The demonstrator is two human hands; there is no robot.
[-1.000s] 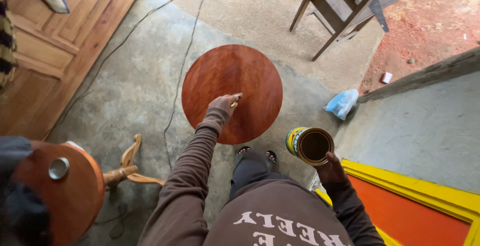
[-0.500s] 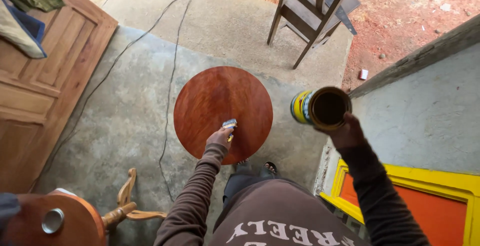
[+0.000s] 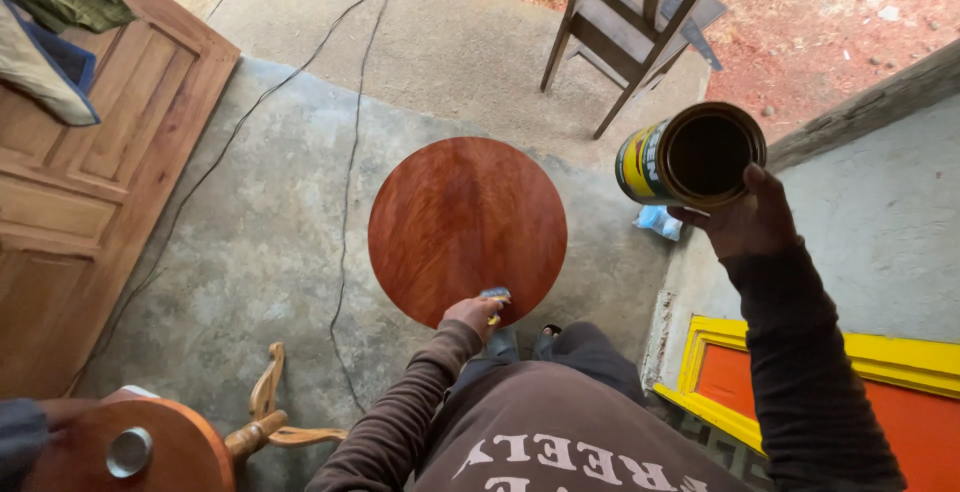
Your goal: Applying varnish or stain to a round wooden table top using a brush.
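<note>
Red-brown wood gleams under a cloth while an opened can is held aloft.

The left hand [image 3: 472,312] has drawn back to the near rim of the round tabletop [image 3: 467,227], its grip closed on a small bluish cloth or pad [image 3: 494,295] (what exactly it is stays too small to tell); a second ago it sat further in over the disc, so the wiping seems to have worked its way out to the edge nearest the body. The right hand [image 3: 742,220] has lifted the tin can [image 3: 690,157] higher and tipped its dark mouth toward the camera, grip clamped round the can's base. Beyond the left grip a black cable [image 3: 345,202] crosses the concrete floor [image 3: 250,242]; a wooden chair [image 3: 630,22] stands beyond the can.
</note>
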